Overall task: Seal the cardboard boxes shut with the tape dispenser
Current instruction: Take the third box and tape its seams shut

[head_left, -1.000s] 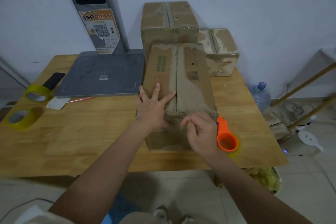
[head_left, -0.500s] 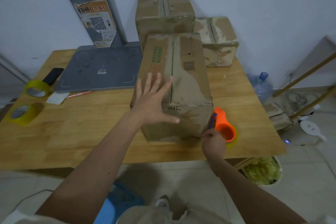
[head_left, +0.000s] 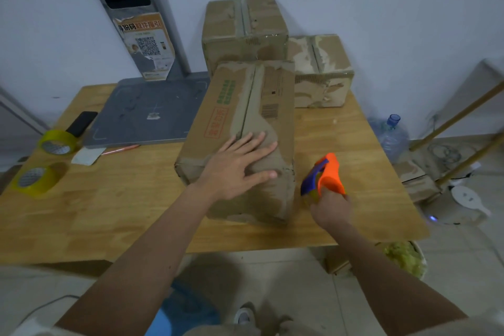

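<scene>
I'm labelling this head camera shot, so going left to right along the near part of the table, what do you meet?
Yellow tape roll → left hand flat on the front cardboard box → orange tape dispenser, gripped by the right hand → bare table edge.

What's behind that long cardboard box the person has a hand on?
Behind the long box, under the left hand, two more cardboard boxes stand by the wall: a taller one and a shorter one to its right. Their lower front parts are hidden.
</scene>
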